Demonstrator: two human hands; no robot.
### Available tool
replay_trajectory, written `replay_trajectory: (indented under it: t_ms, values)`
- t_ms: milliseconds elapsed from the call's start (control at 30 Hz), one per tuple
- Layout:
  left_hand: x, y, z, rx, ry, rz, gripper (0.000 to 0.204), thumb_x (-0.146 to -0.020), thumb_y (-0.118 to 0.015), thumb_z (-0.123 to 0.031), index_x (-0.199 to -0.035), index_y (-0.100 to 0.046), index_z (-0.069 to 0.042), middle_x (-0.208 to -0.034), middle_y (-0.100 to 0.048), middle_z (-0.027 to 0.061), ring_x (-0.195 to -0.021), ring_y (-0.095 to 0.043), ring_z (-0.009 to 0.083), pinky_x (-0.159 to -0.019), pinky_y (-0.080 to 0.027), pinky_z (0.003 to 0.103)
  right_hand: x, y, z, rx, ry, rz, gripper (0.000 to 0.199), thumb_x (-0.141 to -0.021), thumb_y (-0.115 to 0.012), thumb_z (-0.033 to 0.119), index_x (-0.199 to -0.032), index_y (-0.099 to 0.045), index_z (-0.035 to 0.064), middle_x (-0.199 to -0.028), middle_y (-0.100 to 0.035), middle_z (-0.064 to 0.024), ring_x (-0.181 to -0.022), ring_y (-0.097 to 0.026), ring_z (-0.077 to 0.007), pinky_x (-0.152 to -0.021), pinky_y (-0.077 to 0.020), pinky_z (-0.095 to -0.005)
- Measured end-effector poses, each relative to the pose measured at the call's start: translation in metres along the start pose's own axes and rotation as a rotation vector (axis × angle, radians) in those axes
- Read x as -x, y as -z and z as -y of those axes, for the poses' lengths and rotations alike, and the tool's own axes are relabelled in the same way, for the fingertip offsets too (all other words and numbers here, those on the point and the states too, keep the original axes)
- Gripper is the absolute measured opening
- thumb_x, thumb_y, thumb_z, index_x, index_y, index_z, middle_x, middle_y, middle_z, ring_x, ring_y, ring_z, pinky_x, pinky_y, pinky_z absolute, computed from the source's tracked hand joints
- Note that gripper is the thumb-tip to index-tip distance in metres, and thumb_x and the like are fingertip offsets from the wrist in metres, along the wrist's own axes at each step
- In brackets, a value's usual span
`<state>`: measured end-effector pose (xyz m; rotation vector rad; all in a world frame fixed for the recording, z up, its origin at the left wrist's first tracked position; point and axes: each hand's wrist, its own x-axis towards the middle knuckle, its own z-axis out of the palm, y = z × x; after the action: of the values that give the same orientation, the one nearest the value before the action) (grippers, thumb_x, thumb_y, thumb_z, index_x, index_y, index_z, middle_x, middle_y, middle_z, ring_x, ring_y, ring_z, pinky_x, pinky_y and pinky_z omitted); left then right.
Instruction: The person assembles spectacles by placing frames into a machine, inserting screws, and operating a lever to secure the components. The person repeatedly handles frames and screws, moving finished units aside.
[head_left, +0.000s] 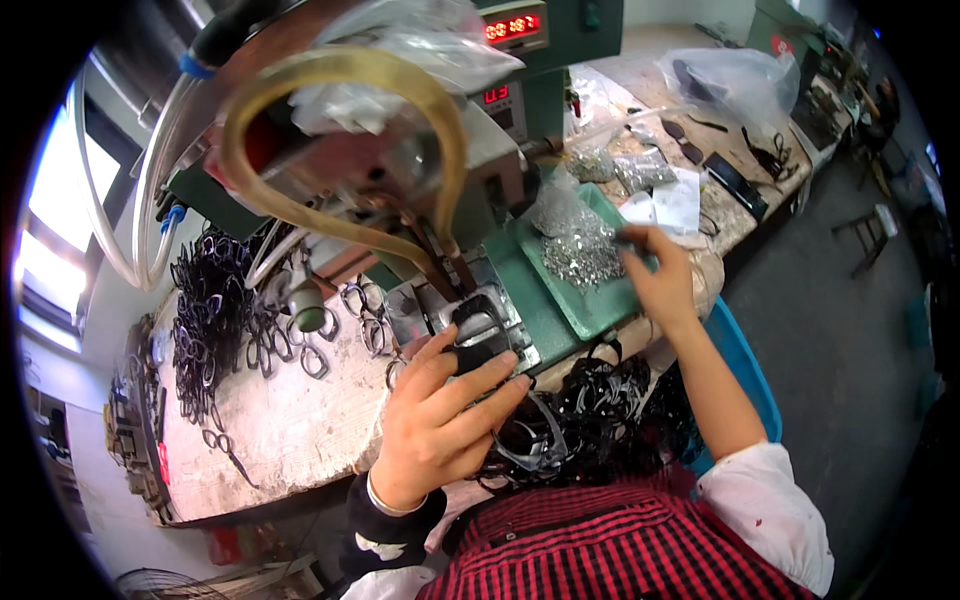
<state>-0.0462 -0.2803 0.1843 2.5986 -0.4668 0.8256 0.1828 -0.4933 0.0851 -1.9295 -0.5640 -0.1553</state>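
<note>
My left hand (440,415) reaches over the metal fixture (517,340) of a bench machine. Its fingers hold a black eyeglass frame (481,318) down on the fixture, close below two dark electrode arms (452,268). My right hand (664,285) is raised at the right edge of a green tray (592,325). Thumb and index finger come together there; what they pinch, if anything, is too small to make out. Many small silvery metal parts (582,258) lie heaped in the tray, partly in a clear plastic bag (560,205).
A thick yellowish hose (235,130) loops before the machine. Dark eyeglass frames (205,310) pile up at the left, with more frames (600,395) against my apron. A blue bin (745,370) stands right. Bags, papers and a black case (735,186) lie behind the tray.
</note>
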Motion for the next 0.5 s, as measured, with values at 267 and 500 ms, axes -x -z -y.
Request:
replay_trajectory:
  t_ms: [267,500]
  values:
    - [0.016,-0.008,0.001,0.008,0.027,-0.054,0.036,-0.068,-0.082,-0.006,-0.103,-0.077,-0.011,-0.117,-0.072,0.0069,-0.085,-0.060,0.0286,-0.102,-0.048,0.052,0.031,-0.017,0.026,0.491,0.199,0.053,0.010,-0.074,-0.073,0.011,-0.080,-0.068,0.0053,-0.083,-0.062,-0.0112,-0.089,-0.061,-0.0337,-0.080,-0.0489,-0.0445]
    - [0.087,0.017,0.002,-0.552,0.291,-0.490,0.032,-0.081,-0.075,-0.003,-0.112,-0.069,-0.008,-0.109,-0.072,0.0139,-0.100,-0.070,0.0293,-0.100,-0.050,0.045,0.034,-0.019,0.020,0.247,0.040,0.011,0.013,-0.078,-0.071,0.009,-0.089,-0.067,0.0033,-0.085,-0.067,-0.0129,-0.084,-0.065,-0.0326,-0.073,-0.0505,-0.0422]
